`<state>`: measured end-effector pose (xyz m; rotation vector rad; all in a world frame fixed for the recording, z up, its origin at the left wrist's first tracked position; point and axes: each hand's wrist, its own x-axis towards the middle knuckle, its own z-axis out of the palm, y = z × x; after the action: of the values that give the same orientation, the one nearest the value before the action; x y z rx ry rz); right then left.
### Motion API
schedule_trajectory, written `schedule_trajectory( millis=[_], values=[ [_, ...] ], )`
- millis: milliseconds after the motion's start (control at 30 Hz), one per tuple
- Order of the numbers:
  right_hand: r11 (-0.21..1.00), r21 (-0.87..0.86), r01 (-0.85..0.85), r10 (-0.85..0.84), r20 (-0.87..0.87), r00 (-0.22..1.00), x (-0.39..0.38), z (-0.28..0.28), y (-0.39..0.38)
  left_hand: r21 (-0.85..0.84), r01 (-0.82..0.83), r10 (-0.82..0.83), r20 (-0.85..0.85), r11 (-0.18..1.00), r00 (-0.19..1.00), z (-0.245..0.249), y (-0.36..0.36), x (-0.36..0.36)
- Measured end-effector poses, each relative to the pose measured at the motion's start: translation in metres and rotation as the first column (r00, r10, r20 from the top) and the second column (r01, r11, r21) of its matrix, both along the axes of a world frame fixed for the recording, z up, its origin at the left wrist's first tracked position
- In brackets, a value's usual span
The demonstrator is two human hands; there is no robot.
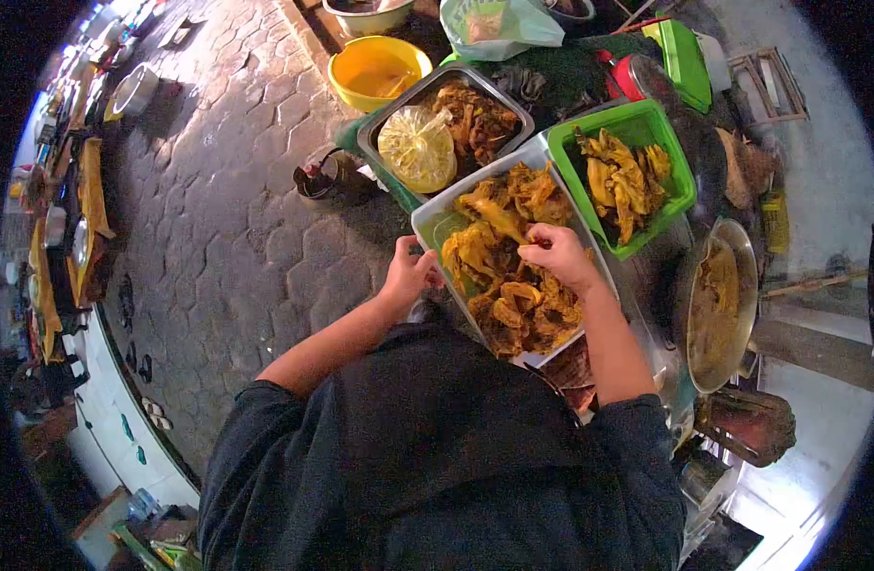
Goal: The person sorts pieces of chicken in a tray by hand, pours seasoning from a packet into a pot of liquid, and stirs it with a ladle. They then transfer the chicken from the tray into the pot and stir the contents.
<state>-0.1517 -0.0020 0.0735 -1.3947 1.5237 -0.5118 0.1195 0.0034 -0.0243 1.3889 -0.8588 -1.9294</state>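
Note:
My right hand (558, 255) is over a pale plastic tub (441, 226) heaped with yellow-brown cooked chicken. Its fingers pinch the near end of a chicken piece (492, 213), which stretches toward the tub's far left part. Other chicken pieces (523, 319) fill the near half. Beside the tub's left rim is my left hand (410, 277), thumb and fingers apart and loosely bent, fingertips right at the rim. To the right of the tub, a green basin (683, 162) contains more yellow chicken. Beyond it, a metal tray (499, 86) carries darker chicken and a tied plastic bag of yellow food (416, 149).
A yellow bowl (380, 71) and a plastic bag (499, 27) sit at the far side. On the right stands a large metal pan (721, 305) of brownish food. Paving stones (256, 190) cover the ground to the left, with a dark pot-like object (327, 176) near the table.

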Motion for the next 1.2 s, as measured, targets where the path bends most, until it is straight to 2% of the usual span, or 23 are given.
schedule_trajectory(
  millis=[100,133,167,233,267,300,367,400,433,500,567,633,700,767,833,900,933,1000,1067,1100,1133,1167,1200],
  values=[
    [0.995,-0.035,0.092,-0.089,0.076,0.993,-0.013,0.024,0.014,0.006,-0.022,0.022,-0.019,1.0,1.0,-0.003,0.001,-0.001],
    [0.981,0.052,0.186,-0.193,0.26,0.946,-0.016,0.042,0.021,0.002,-0.007,0.007,-0.027,1.0,1.0,-0.006,0.002,-0.001],
    [0.978,0.045,0.205,-0.21,0.25,0.945,-0.017,0.046,0.03,-0.013,-0.004,0.004,0.005,1.0,1.0,-0.009,0.002,0.001],
    [0.86,0.14,0.491,-0.504,0.39,0.771,-0.033,0.059,0.048,-0.038,-0.007,0.006,-0.009,0.999,1.0,-0.017,0.0,0.0],
    [0.839,0.1,0.535,-0.518,0.446,0.73,-0.051,0.05,0.056,-0.041,-0.011,0.009,-0.051,0.999,0.999,-0.023,0.0,0.0],
    [0.813,0.069,0.578,-0.549,0.423,0.721,-0.067,0.055,0.068,-0.035,-0.011,0.01,-0.042,0.999,0.999,-0.016,0.0,-0.002],
    [0.746,-0.034,0.665,-0.559,0.509,0.654,-0.093,0.071,0.09,-0.032,0.003,-0.004,-0.032,0.999,0.999,-0.01,0.0,-0.001],
    [0.671,-0.019,0.742,-0.649,0.47,0.599,-0.103,0.089,0.102,-0.033,0.013,-0.014,-0.029,0.999,0.999,-0.014,-0.001,0.001],
    [0.604,-0.109,0.79,-0.659,0.49,0.571,-0.116,0.098,0.114,-0.039,0.007,-0.009,-0.069,0.999,0.998,-0.017,-0.001,0.003],
    [0.478,-0.237,0.845,-0.815,0.238,0.528,-0.156,0.113,0.139,-0.048,0.023,-0.028,-0.117,0.999,0.993,-0.014,-0.001,0.001],
    [0.32,-0.374,0.87,-0.912,0.125,0.39,-0.18,0.128,0.16,-0.021,-0.012,0.01,-0.121,1.0,0.993,-0.005,-0.001,0.003],
    [0.251,-0.394,0.884,-0.959,0.021,0.282,-0.224,0.121,0.181,-0.011,-0.026,0.025,-0.05,1.0,0.998,-0.002,-0.002,0.001],
    [0.22,-0.432,0.875,-0.97,-0.194,0.148,-0.27,0.104,0.198,-0.002,0.031,-0.031,-0.057,1.0,0.998,-0.003,-0.003,0.006],
    [0.391,-0.495,0.776,-0.809,-0.587,0.034,-0.329,0.069,0.222,0.006,0.024,-0.023,-0.044,1.0,0.999,-0.004,-0.004,0.003],
    [0.389,-0.469,0.793,-0.846,-0.522,0.106,-0.395,0.011,0.255,0.002,-0.014,0.014,-0.067,1.0,0.998,-0.009,-0.003,0.002],
    [0.521,-0.563,0.642,-0.711,-0.702,-0.038,-0.327,0.044,0.225,-0.021,-0.034,0.033,-0.076,0.999,0.997,-0.015,0.001,0.004],
    [0.549,-0.543,0.635,-0.71,-0.704,0.012,-0.3,0.05,0.208,-0.03,-0.017,0.015,-0.061,0.999,0.998,-0.014,0.001,0.005],
    [0.554,-0.764,0.329,-0.821,-0.568,0.064,-0.253,0.06,0.176,-0.011,-0.043,0.042,-0.061,0.999,0.997,-0.009,-0.001,0.0],
    [0.642,-0.646,0.413,-0.767,-0.544,0.341,-0.172,0.078,0.133,-0.004,-0.048,0.048,-0.037,0.999,0.998,-0.003,-0.001,-0.001],
    [0.675,-0.588,0.445,-0.734,-0.478,0.482,-0.136,0.072,0.113,-0.003,-0.019,0.019,-0.034,1.0,0.999,-0.001,-0.002,-0.001],
    [0.736,-0.461,0.495,-0.667,-0.375,0.644,-0.086,0.078,0.095,0.001,-0.032,0.032,-0.03,0.999,0.999,-0.001,-0.002,0.0],
    [0.841,-0.26,0.474,-0.535,-0.281,0.796,-0.048,0.075,0.082,-0.001,-0.019,0.019,-0.024,1.0,1.0,-0.001,-0.002,0.001],
    [0.918,-0.296,0.264,-0.339,-0.241,0.909,-0.031,0.038,0.072,-0.003,-0.005,0.005,-0.02,1.0,1.0,-0.002,-0.002,0.001]
  ],
)
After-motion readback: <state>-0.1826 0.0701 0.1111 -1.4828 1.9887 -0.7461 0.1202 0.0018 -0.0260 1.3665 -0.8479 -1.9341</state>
